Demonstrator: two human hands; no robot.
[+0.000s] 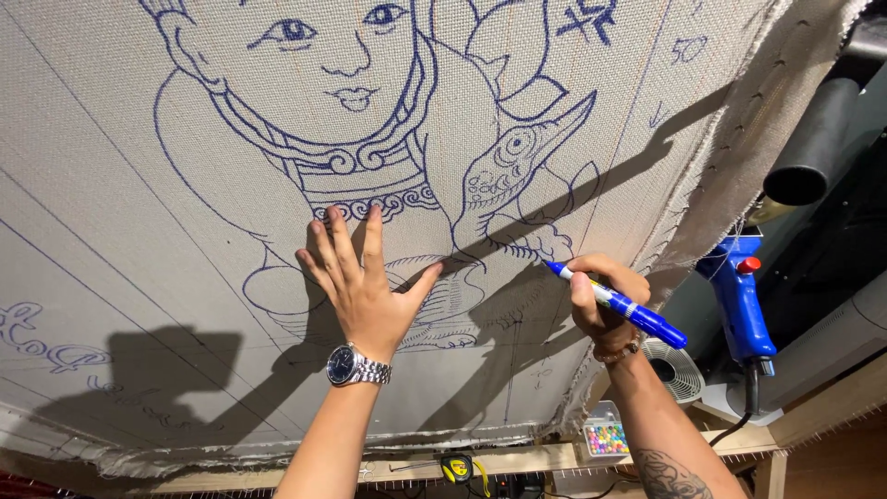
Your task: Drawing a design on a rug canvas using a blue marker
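Note:
A large beige cloth (139, 212) is stretched on a wooden frame and bears a blue line drawing of a child figure with a bird-like shape. My left hand (362, 282) lies flat on the cloth, fingers spread, just below the figure's ornamented collar; a metal wristwatch (356, 366) is on that wrist. My right hand (605, 300) grips a blue marker (617, 303), whose tip touches the cloth near the lower right of the drawing.
A blue tufting gun (739, 300) hangs at the right beside the cloth's frayed edge. A black tube (818, 139) crosses the upper right. Below are a small white fan (674, 370), a box of coloured beads (605, 436), a yellow tape measure (459, 468) and the wooden frame bar (517, 459).

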